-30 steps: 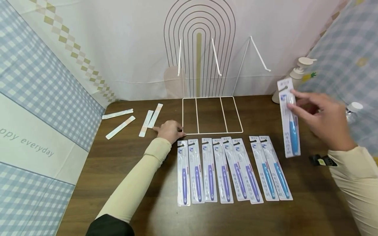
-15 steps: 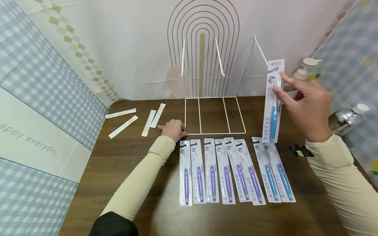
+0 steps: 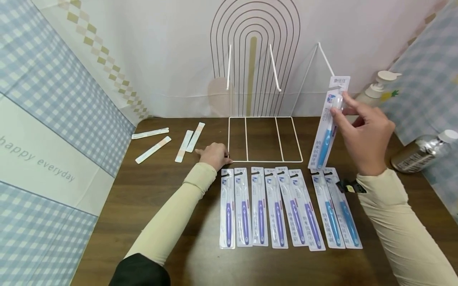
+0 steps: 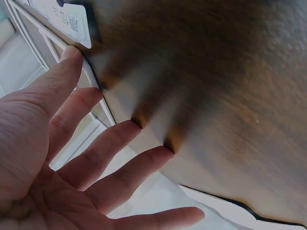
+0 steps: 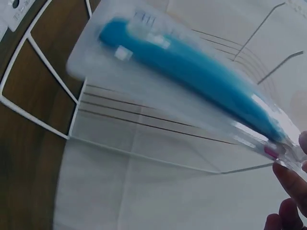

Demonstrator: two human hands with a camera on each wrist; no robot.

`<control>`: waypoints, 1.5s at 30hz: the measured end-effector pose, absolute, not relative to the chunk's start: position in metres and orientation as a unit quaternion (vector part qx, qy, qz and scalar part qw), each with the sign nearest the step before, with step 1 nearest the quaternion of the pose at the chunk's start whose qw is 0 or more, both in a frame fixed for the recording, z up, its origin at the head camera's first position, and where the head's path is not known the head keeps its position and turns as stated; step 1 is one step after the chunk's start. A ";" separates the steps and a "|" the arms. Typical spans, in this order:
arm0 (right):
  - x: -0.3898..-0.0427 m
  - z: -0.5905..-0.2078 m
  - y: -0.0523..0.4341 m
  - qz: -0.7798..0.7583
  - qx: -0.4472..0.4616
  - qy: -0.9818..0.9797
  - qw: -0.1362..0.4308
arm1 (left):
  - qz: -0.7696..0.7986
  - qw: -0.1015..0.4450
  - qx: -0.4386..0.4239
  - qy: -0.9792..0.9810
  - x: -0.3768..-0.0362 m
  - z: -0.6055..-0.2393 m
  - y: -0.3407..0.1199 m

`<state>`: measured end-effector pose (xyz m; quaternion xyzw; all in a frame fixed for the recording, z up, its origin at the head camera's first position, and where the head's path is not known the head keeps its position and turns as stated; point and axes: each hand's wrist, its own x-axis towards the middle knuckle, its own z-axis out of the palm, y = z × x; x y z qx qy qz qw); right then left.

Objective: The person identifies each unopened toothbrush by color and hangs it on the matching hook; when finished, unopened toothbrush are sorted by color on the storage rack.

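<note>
My right hand (image 3: 368, 129) pinches a packaged toothbrush (image 3: 326, 139) with a blue handle by its clear blister, between thumb and fingers. The card's top with its hang slot overlaps the end of the right prong on the white wire rack (image 3: 266, 161). In the right wrist view, the blue handle (image 5: 192, 79) fills the upper middle, blurred. My left hand (image 3: 214, 155) is at the rack's front left base corner. In the left wrist view its fingers (image 4: 115, 177) are spread, with thumb and index tips right at the wire.
Packaged purple toothbrushes (image 3: 261, 216) lie in a row before the rack, two blue ones (image 3: 332, 222) at their right. Several slim paper packets (image 3: 154, 149) lie left. A silver bottle (image 3: 422, 153) and a pump bottle (image 3: 373, 91) stand right. A printed cloth (image 3: 171, 59) hangs behind.
My right hand has carried the toothbrush pack leftward to the rack's right prong, and the pack now leans with its top to the right. My left hand stays at the rack corner.
</note>
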<state>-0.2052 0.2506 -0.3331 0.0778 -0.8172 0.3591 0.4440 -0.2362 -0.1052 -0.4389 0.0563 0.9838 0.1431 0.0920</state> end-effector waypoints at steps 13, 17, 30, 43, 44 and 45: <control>-0.311 -0.339 0.237 0.435 0.001 -0.812 0.390 | 0.130 0.096 0.050 0.986 -0.238 -0.443 -0.100; -0.338 -0.335 0.237 0.452 -0.031 -0.813 0.366 | 0.136 0.099 0.054 0.984 -0.238 -0.444 -0.099; -0.360 -0.330 0.234 0.469 -0.030 -0.804 0.364 | 0.128 0.102 0.054 0.985 -0.243 -0.437 -0.101; -0.250 -0.358 0.277 0.345 0.162 -0.884 0.270 | 0.124 0.087 0.052 0.987 -0.240 -0.442 -0.105; -0.236 -0.364 0.283 0.340 0.167 -0.890 0.254 | 0.124 0.084 0.052 0.987 -0.239 -0.443 -0.105; -0.223 -0.371 0.290 0.336 0.167 -0.897 0.234 | 0.125 0.082 0.053 0.987 -0.238 -0.443 -0.105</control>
